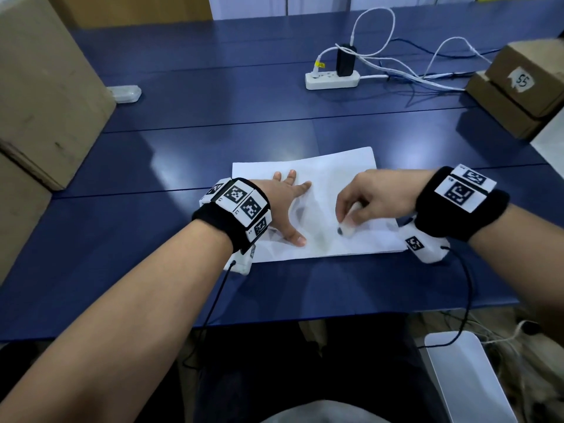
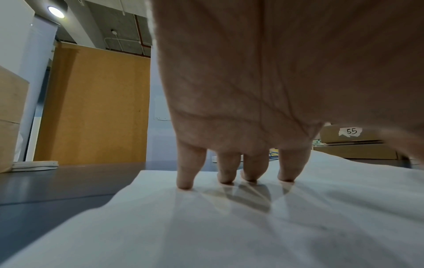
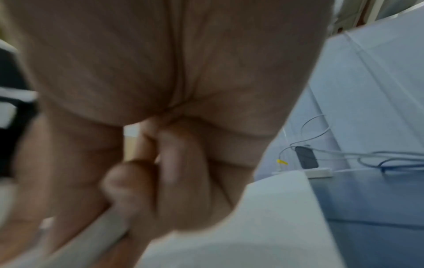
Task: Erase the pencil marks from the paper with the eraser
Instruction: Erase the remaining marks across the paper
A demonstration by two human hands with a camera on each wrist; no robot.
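Note:
A white sheet of paper (image 1: 323,175) lies on the blue table (image 1: 213,123) in front of me. My left hand (image 1: 287,206) lies flat on its left part, fingers spread and straight; in the left wrist view the fingertips (image 2: 184,183) press the paper (image 2: 206,226). My right hand (image 1: 363,203) pinches a white eraser (image 1: 346,229) with a dark tip, its tip down on the paper's lower right. In the right wrist view the curled fingers (image 3: 183,172) are blurred and grip the white eraser (image 3: 91,241). Pencil marks are too faint to make out.
A white power strip (image 1: 331,79) with a black adapter and white cables sits at the back. Cardboard boxes stand at the left (image 1: 45,87) and at the right, one labelled 55 (image 1: 525,83). A small clear case (image 1: 125,93) lies near the left box.

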